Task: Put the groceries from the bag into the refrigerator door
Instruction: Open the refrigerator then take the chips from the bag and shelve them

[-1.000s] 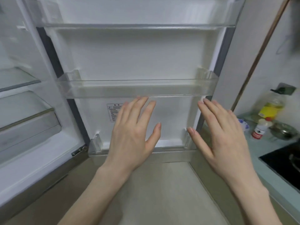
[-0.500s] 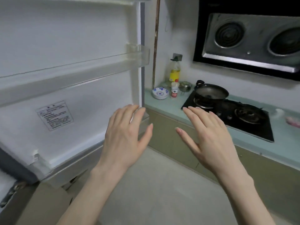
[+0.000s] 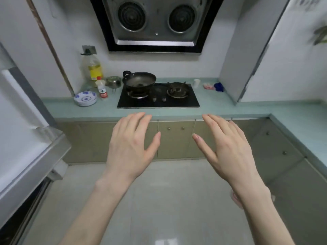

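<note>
Both hands are empty, left hand (image 3: 130, 147) and right hand (image 3: 228, 152) held out flat with the digits spread, hovering over the floor in front of the bench (image 3: 230, 108). No bag anywhere I can see, so can't say which hand is closer to it. Fridge door (image 3: 26, 138) is off to the left, nearer the left hand. Guessing they need to find the bag first.

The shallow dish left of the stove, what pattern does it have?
White shallow dish with blue floral motifs, clearest in the head view.
</note>
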### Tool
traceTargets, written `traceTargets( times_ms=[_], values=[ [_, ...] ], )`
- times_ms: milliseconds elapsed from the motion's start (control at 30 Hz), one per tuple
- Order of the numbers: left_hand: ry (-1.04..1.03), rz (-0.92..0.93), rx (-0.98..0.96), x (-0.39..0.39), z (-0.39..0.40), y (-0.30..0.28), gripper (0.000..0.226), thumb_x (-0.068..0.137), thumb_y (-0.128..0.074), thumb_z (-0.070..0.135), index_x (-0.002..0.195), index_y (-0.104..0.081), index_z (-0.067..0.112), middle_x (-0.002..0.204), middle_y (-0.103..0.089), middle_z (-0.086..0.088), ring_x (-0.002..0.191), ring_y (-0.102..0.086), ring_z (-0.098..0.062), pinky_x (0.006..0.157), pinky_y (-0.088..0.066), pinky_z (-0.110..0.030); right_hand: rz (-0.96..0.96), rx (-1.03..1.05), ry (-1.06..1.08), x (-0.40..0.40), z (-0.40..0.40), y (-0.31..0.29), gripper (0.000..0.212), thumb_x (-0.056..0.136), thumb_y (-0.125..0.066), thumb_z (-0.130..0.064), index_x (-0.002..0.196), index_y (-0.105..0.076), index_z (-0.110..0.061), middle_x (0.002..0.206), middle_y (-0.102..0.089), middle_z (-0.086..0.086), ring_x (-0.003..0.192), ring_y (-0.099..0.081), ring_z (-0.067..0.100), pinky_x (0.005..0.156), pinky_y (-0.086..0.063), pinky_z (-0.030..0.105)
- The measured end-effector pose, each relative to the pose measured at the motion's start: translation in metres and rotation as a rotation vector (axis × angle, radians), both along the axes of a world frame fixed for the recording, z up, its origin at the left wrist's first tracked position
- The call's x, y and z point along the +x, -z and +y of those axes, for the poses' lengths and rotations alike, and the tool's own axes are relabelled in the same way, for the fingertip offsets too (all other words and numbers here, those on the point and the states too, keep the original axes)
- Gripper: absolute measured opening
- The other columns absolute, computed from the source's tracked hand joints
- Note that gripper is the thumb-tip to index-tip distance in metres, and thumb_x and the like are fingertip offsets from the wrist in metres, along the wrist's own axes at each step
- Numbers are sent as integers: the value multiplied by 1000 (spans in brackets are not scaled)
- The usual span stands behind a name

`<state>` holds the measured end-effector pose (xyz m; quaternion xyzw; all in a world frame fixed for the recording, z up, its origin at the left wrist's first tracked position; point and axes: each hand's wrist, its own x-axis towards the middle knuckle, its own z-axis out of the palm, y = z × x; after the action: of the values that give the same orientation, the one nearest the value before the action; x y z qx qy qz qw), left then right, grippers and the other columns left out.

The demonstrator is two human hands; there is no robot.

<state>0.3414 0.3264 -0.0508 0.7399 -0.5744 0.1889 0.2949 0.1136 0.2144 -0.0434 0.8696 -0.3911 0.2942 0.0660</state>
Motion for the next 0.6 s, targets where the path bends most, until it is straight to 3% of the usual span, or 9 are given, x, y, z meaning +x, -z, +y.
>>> traceTargets(
  times_ms=[300,600],
  values=[
    [349,69,33,-106,-90,29,53,103,-51,44,141,-59,8,144,-60,-8,138,-52,-28,117,-40,-44,-150,79,316,-143,-18,32,57,103,-53,-49,146,-56,-13,146,-60,3,135,-56,24,117,-40,44],
    [480,74,79,-214,-164,57,54,103,-51,46,141,-59,9,144,-60,-8,139,-52,-27,117,-40,-44,-220,138,513,-260,-51,65,57,100,-56,-49,145,-57,-13,144,-62,2,135,-56,23,113,-40,40]
  ],
)
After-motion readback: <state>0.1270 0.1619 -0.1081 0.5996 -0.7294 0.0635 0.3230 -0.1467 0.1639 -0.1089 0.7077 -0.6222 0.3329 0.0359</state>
